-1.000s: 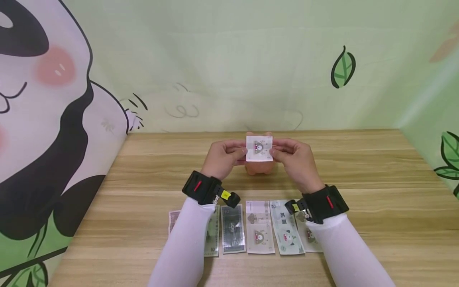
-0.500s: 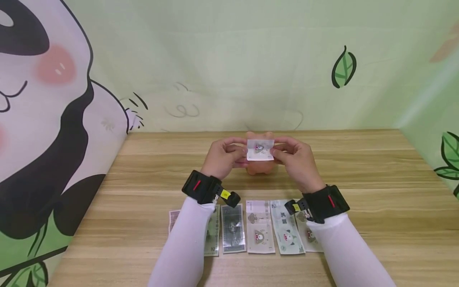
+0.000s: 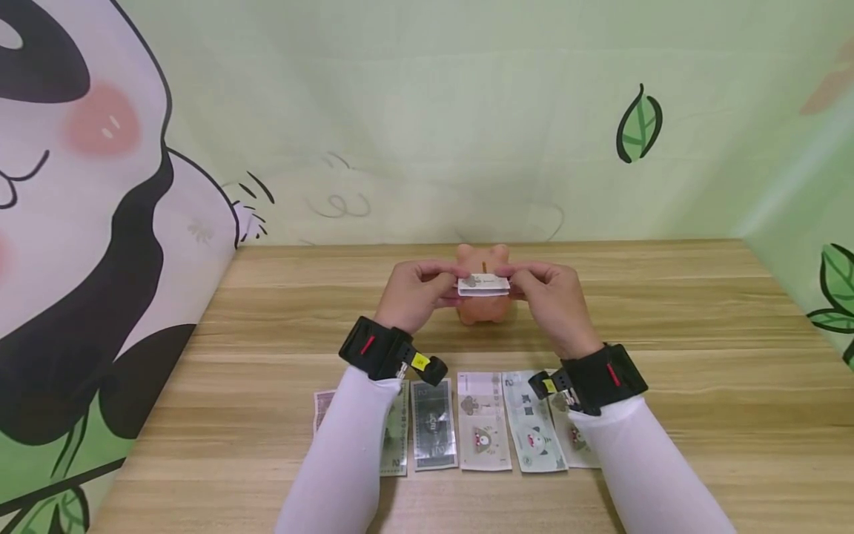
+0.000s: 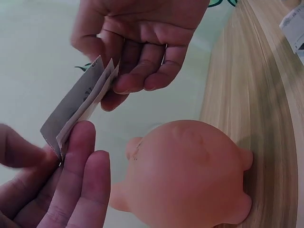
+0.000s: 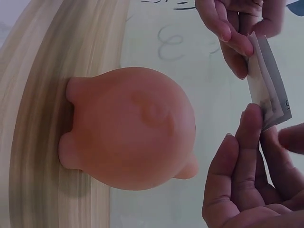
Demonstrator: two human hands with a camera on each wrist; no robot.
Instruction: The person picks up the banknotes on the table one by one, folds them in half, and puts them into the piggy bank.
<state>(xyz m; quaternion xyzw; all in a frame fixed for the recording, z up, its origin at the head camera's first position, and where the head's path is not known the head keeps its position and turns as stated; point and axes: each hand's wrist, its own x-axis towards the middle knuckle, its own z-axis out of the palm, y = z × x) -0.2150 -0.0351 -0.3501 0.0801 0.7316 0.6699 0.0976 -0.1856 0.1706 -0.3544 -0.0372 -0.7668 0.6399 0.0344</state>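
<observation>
A folded toy banknote (image 3: 483,284) is held flat above a peach piggy bank (image 3: 482,304) at mid table. My left hand (image 3: 416,293) pinches its left end and my right hand (image 3: 543,295) pinches its right end. The left wrist view has the folded banknote (image 4: 78,107) between my left fingers (image 4: 78,175), with the right hand (image 4: 137,47) at its far end and the piggy bank (image 4: 185,173) below. From the right wrist, the banknote (image 5: 268,95) sits beside the piggy bank (image 5: 130,128).
Several toy banknotes (image 3: 482,423) lie in a row near the front edge of the wooden table (image 3: 700,356), partly under my white sleeves. A green wall with panda and leaf drawings closes the back and both sides.
The banknote was held upright and half open; both hands have folded it down and lowered it, so it now lies flat and thin just above the piggy bank.
</observation>
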